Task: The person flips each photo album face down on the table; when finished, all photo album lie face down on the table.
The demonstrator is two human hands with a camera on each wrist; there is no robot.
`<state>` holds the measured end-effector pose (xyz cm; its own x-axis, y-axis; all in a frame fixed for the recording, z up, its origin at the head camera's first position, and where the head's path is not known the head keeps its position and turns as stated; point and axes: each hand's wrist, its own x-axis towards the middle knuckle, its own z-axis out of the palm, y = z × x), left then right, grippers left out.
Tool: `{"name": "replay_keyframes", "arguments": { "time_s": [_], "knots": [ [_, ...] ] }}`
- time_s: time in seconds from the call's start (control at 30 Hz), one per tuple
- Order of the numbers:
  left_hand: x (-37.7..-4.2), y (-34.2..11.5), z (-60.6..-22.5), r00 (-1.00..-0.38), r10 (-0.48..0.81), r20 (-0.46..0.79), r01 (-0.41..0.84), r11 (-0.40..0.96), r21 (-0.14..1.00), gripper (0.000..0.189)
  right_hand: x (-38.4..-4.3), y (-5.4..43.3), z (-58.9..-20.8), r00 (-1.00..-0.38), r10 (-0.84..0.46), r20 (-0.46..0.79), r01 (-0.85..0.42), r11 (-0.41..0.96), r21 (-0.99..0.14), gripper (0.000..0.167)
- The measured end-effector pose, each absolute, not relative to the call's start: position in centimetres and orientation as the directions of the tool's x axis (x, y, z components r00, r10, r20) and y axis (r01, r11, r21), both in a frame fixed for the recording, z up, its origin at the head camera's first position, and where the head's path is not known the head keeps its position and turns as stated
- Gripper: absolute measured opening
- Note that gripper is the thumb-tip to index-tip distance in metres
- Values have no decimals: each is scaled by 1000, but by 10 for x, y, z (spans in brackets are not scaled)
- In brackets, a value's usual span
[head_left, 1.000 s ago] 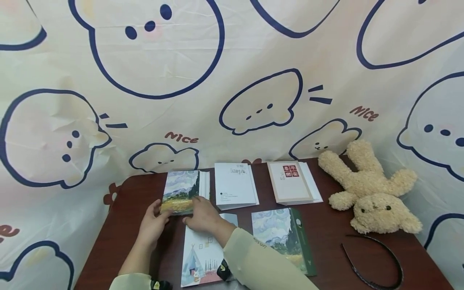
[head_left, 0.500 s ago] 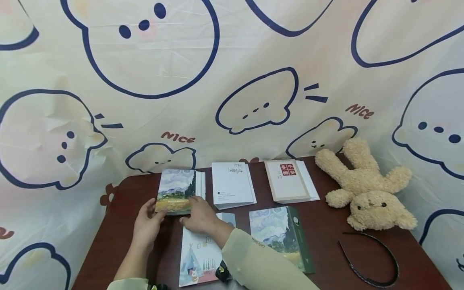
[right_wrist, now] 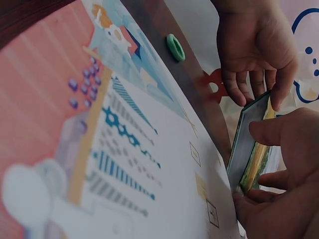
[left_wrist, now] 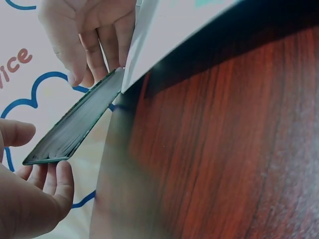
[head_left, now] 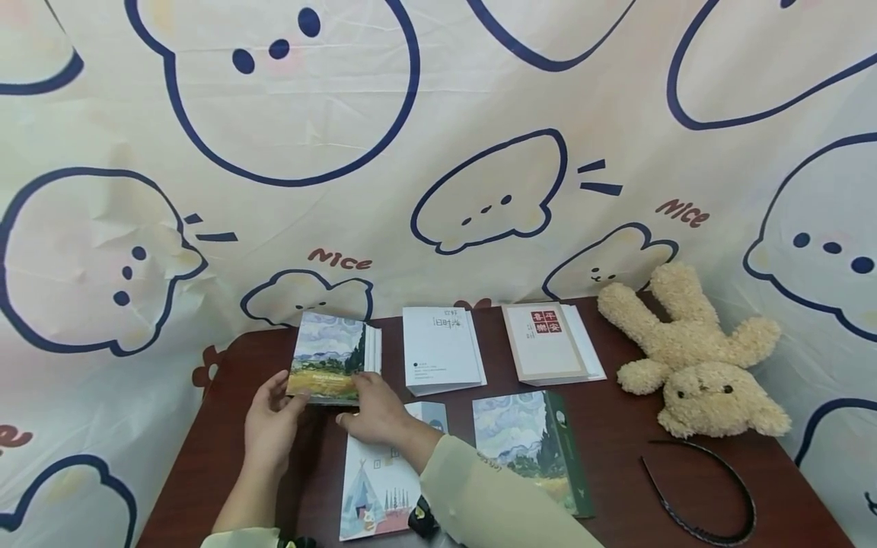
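Observation:
A thick book (head_left: 327, 358) with a painted landscape cover lies tilted between both hands at the left of the table. My left hand (head_left: 270, 426) grips its near left corner, thumb on the cover and fingers beneath, as the left wrist view shows in the book's page edges (left_wrist: 75, 124). My right hand (head_left: 378, 415) holds the near right corner, fingers over the cover. In the right wrist view the right hand (right_wrist: 294, 174) partly hides the book. A white booklet with a tent picture (head_left: 373, 487) lies below, partly covered by the right arm.
Two pale booklets stand at the back, a white one (head_left: 441, 346) and a cream one (head_left: 548, 342). Right of the arm lies a landscape-covered book with green spine (head_left: 524, 449). A plush bear (head_left: 699, 350), black headband (head_left: 747, 487) and green ring (right_wrist: 175, 47) lie on the table (head_left: 617, 472).
The landscape book has shifted slightly left and its cover has risen a little at the far side. Both hands have moved slightly with it; the other things stay in place.

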<state>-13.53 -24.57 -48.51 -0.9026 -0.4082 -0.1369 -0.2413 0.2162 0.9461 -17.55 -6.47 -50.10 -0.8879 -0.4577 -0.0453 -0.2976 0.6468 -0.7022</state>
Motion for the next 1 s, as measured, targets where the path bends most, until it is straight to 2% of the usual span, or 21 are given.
{"name": "replay_keyframes", "arguments": {
  "time_s": [0.3, 0.67, 1.0],
  "knots": [
    [-135, -243, -481, -860, -507, -64, -205, 227, 952, 58, -176, -68, -501, -875, -483, -23, -324, 621, -714, 69],
    [-133, -238, -474, -849, -527, 33, -123, 257, 958, 51, -177, -69, -502, -862, -507, 5, -353, 594, -723, 60],
    [-130, -233, -468, -836, -526, 158, -75, 395, 915, 47, -178, -73, -505, -869, -494, 30, -341, 555, -759, 55]
  ]
}}
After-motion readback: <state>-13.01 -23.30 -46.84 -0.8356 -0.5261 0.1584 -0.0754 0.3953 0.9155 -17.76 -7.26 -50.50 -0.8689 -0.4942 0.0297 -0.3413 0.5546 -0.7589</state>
